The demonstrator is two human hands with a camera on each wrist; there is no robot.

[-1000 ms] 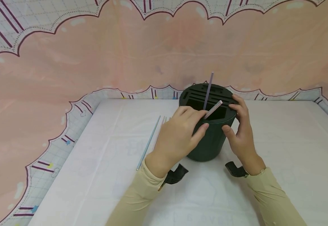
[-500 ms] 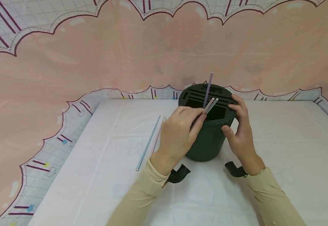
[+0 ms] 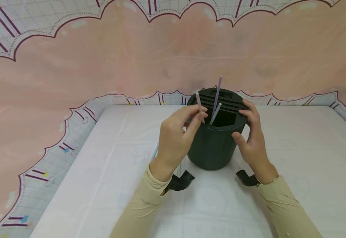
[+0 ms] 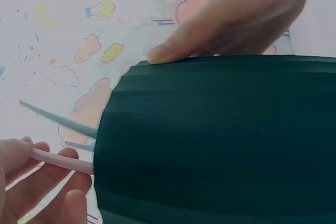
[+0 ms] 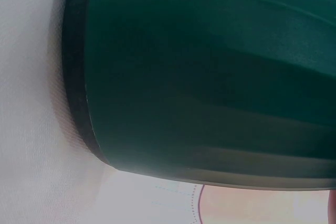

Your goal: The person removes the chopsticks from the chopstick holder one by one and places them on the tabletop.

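Note:
A dark green round holder [image 3: 211, 148] with a slotted black top stands on the white table. My left hand [image 3: 176, 140] pinches a pink straw [image 3: 199, 101] between thumb and fingertips at the left of the top opening; the lower end is inside the rim. In the left wrist view the same pink straw [image 4: 60, 161] runs from the fingers to the rim. A purple straw [image 3: 217, 94] and a pale bluish straw [image 3: 216, 114] lean in the opening. My right hand [image 3: 254, 142] grips the holder's right side, fingers over the rim and thumb on the wall.
A blue straw [image 3: 154, 152] lies on the white table [image 3: 122, 165], mostly hidden behind my left hand and wrist. Black wrist mounts [image 3: 182, 181] sit under both wrists. Behind the table hangs a peach patterned cloth [image 3: 101, 66].
The left hand held two straws together over the opening; one now leans inside, and the hand has moved left with the pink one, more upright. The right hand has kept its grip.

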